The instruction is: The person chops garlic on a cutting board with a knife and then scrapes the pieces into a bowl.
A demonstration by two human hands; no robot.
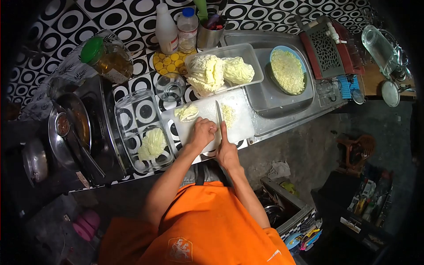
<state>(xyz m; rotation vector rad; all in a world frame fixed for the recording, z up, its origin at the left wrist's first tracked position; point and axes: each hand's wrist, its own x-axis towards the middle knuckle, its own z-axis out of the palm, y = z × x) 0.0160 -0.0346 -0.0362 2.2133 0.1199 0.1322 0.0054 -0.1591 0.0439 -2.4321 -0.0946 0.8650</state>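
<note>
Spanning one end of the patterned counter, a metal sink (324, 106) bears a bowl (272, 53) heaped with finely cut pale cabbage (287, 73). Beside it lies a white cutting board (243, 126), with a glass dish (128, 119) on the board's other side holding a loose leaf (152, 144). Just behind the board, a clear container (257, 70) carries two cabbage pieces (206, 73). Over the board, the right hand (227, 154) grips a knife (218, 112), fingers closed round the handle, the index finger extended along it. The left hand (204, 131) rests near the blade with its fingers curled; whether they hold anything cannot be told. Beyond it sits a leafy piece (187, 113), while small chopped bits (228, 115) lie along the blade's other side.
</note>
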